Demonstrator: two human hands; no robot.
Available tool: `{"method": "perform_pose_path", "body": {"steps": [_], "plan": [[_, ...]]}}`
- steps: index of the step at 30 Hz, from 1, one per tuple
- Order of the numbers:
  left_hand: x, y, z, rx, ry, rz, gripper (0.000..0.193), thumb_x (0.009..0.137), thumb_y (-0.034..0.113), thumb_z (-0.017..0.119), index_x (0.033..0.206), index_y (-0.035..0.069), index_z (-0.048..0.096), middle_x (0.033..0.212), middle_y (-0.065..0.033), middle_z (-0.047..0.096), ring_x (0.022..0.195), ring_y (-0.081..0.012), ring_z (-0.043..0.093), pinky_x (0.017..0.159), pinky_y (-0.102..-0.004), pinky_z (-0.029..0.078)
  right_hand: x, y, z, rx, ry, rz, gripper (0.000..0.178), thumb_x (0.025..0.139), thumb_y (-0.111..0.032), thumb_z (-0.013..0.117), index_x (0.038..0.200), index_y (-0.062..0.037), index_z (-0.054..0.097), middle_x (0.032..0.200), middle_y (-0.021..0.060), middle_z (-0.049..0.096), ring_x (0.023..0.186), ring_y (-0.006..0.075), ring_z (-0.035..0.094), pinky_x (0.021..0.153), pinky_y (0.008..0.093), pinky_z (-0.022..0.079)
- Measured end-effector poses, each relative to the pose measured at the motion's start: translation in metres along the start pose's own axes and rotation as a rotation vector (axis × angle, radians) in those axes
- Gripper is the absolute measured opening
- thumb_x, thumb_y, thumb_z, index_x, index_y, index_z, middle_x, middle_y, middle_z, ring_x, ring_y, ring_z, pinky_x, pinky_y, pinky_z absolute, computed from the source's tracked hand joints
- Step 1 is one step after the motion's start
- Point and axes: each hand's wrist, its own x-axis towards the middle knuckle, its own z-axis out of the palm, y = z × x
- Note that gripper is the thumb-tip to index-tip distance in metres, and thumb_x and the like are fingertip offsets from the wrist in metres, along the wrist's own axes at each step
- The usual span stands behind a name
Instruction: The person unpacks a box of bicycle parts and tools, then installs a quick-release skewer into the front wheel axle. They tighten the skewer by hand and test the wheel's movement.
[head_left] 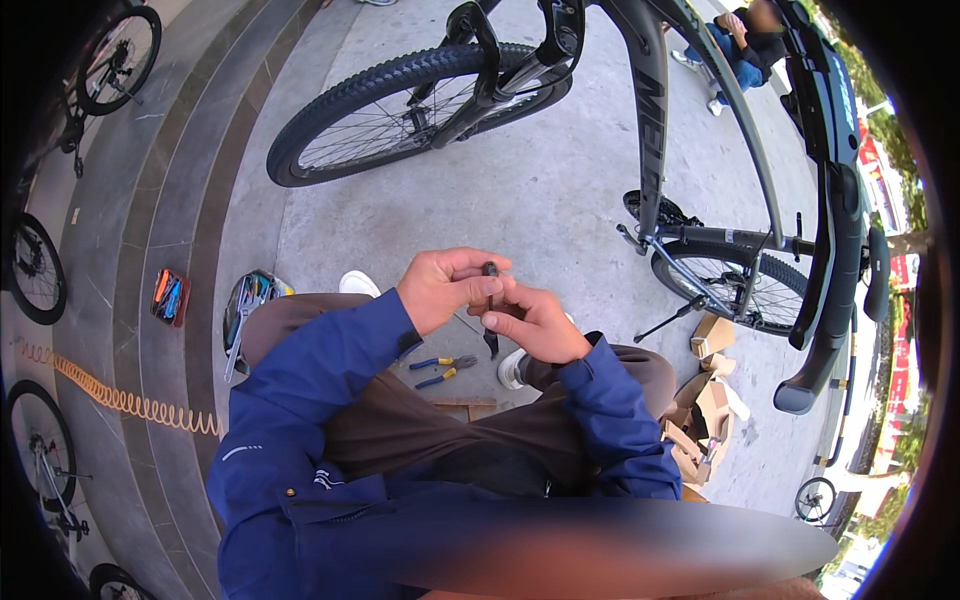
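Note:
In front of my lap, both hands are together on a slim black part, whose exact kind I cannot make out. My left hand pinches its rounded upper end between thumb and fingers. Just to the right, my right hand has its fingers closed around the part lower down, and the fingertips of both hands nearly meet. The part's dark lower end hangs below the fingers. On the ground beneath my hands lies a pair of pliers with yellow and blue handles, its handles spread.
A dark bicycle frame stands ahead, its front wheel to the left. Torn cardboard lies at right. Left are a tool bag, a small tool box, steps and a coiled orange hose. A person sits far right.

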Motion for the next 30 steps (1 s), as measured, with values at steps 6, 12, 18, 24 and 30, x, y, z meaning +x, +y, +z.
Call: {"method": "perform_pose_path", "body": {"steps": [6,12,18,24,30], "plan": [[-0.001,-0.004,0.006,0.059,0.014,0.05,0.033,0.103,0.005,0.069,0.135,-0.004,0.066,0.119,-0.0132,0.077,0.1,-0.0144,0.072,0.088,-0.0295,0.059,0.003,0.003,-0.006,-0.209,-0.034,0.025,0.011,0.101,-0.008,0.074,0.106,0.0005,0.073,0.098,0.0034,0.074,0.1,0.0111,0.067,0.091,0.0304,0.055],[0.0,-0.001,0.002,0.035,-0.02,0.033,0.032,0.103,0.004,0.069,0.134,-0.003,0.067,0.12,-0.0139,0.077,0.108,-0.0165,0.073,0.095,-0.0315,0.059,0.001,0.001,-0.001,-0.079,0.026,-0.023,0.012,0.096,-0.006,0.08,0.1,-0.0007,0.07,0.093,0.0017,0.071,0.091,0.0087,0.065,0.082,0.0286,0.054],[0.0,-0.005,0.003,0.069,-0.001,0.109,0.031,0.104,0.004,0.068,0.134,-0.003,0.067,0.121,-0.0139,0.076,0.109,-0.0174,0.072,0.096,-0.0328,0.059,0.002,0.001,-0.009,-0.147,-0.055,-0.009,0.011,0.1,-0.006,0.074,0.108,0.0001,0.07,0.101,0.0027,0.072,0.092,0.0094,0.064,0.084,0.0291,0.054],[-0.001,0.003,0.005,0.059,0.029,0.04,0.033,0.103,0.004,0.069,0.135,-0.004,0.066,0.119,-0.0128,0.077,0.111,-0.0181,0.073,0.097,-0.0323,0.058,0.002,0.006,-0.006,-0.123,-0.048,-0.048,0.017,0.103,-0.008,0.071,0.116,0.0022,0.072,0.109,0.0035,0.074,0.094,0.0103,0.066,0.086,0.0294,0.055],[-0.004,0.002,0.01,0.08,0.047,0.027,0.032,0.102,0.004,0.07,0.133,-0.004,0.067,0.115,-0.0113,0.078,0.108,-0.0172,0.073,0.095,-0.0316,0.058,0.005,0.015,-0.006,-0.129,-0.029,0.06,0.014,0.101,-0.008,0.074,0.112,-0.0001,0.072,0.099,0.0008,0.072,0.086,0.0073,0.062,0.08,0.0269,0.053]]}}
